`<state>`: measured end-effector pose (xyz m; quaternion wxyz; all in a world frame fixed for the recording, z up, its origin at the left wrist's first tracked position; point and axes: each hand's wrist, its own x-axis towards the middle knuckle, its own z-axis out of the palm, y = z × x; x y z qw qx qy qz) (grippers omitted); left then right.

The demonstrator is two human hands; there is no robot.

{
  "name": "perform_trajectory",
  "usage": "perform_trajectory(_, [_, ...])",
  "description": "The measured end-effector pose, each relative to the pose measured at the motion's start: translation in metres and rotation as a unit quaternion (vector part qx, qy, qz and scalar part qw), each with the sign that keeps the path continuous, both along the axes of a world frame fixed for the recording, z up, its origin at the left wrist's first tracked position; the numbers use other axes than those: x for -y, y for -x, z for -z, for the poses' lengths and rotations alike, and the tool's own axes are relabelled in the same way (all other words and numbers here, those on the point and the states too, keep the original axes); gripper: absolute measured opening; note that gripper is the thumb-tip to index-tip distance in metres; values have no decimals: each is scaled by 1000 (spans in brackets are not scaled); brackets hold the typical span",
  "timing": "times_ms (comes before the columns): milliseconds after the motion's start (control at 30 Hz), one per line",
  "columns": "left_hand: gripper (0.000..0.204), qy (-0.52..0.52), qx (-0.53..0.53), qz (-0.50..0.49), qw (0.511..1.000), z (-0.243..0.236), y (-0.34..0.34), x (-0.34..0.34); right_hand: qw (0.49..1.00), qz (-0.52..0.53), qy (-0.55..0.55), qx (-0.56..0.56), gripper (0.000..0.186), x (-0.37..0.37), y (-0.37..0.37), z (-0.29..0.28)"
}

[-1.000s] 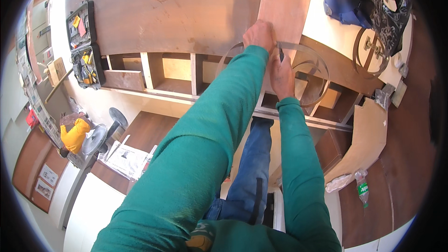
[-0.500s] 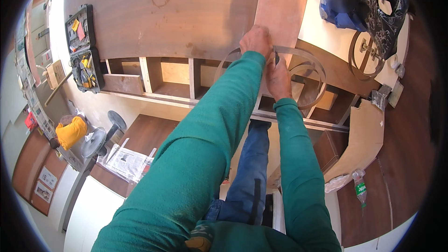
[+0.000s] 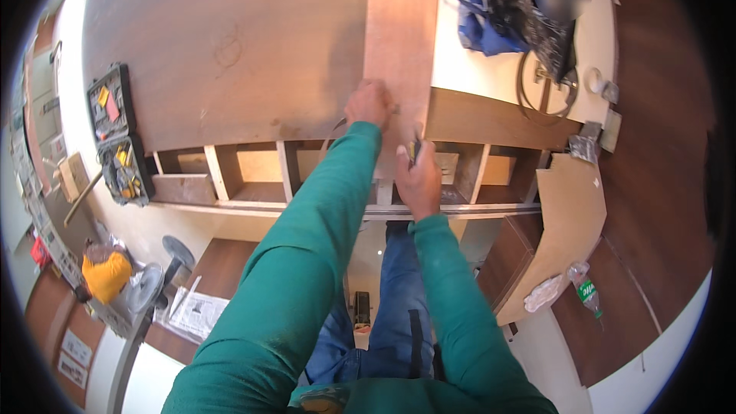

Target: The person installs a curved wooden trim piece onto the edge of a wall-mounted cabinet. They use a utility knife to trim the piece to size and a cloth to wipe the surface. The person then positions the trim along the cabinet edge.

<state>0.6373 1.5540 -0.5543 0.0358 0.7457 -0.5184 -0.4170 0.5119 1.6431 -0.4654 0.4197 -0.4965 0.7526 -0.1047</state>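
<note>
My left hand (image 3: 368, 103) is closed over the narrow pinkish wood board (image 3: 400, 23), with a thin brown strip (image 3: 335, 126) trailing leftward from it. My right hand (image 3: 419, 180) grips a dark, slim cutter (image 3: 415, 149) near the board's front end, below and right of my left hand and apart from it. The board lies beside a broad brown panel (image 3: 222, 31). Open wooden compartments (image 3: 257, 192) run along the front, under my arms. What is beneath my left fingers is partly hidden.
An open tool case (image 3: 123, 169) sits at left. A blue bag with dark cloth (image 3: 494, 8) and coiled strip (image 3: 525, 103) lie top right. Cardboard (image 3: 567, 199) and a plastic bottle (image 3: 586, 291) are at right. Lower left are yellow cloth (image 3: 106, 276) and metal discs (image 3: 144, 287).
My right hand has pulled down, away from my left hand. The large strip loops around it are no longer visible on the right. The whole view has shifted, moving the surroundings leftward.
</note>
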Motion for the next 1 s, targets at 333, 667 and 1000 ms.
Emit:
perform_trajectory(333, [28,71,35,95,992,9,-3,-14,962,263,68,-36,38,-62,117,55])
perform_trajectory(667, [26,177,-45,187,965,35,-25,-4,917,-312,-22,-248,25,-20,113,131])
perform_trajectory(1000, [23,232,-50,279,931,21,-29,3,944,-212,14,-254,27,15,127,292])
